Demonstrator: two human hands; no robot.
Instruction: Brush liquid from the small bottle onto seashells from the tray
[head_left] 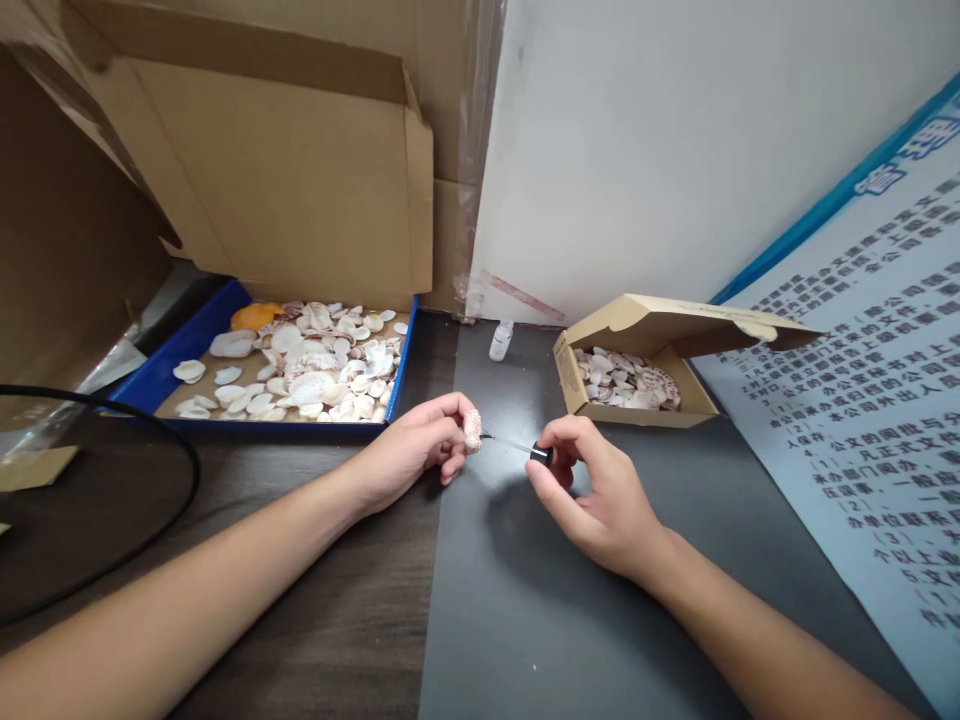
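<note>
Small, curved, pink-and-white speckled shell (472,430), rough-surfaced; pinched in left hand (416,445), above smooth grey mat (540,630). Black-capped, clear-stemmed applicator brush (541,456); gripped in right hand (598,492), dark-tipped, pointing to shell's edge.

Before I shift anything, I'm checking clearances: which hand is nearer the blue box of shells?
Left. The left hand, holding a speckled shell, is just off the near right corner of the blue box. The right hand, holding a black cap, is farther off to the right.
</note>
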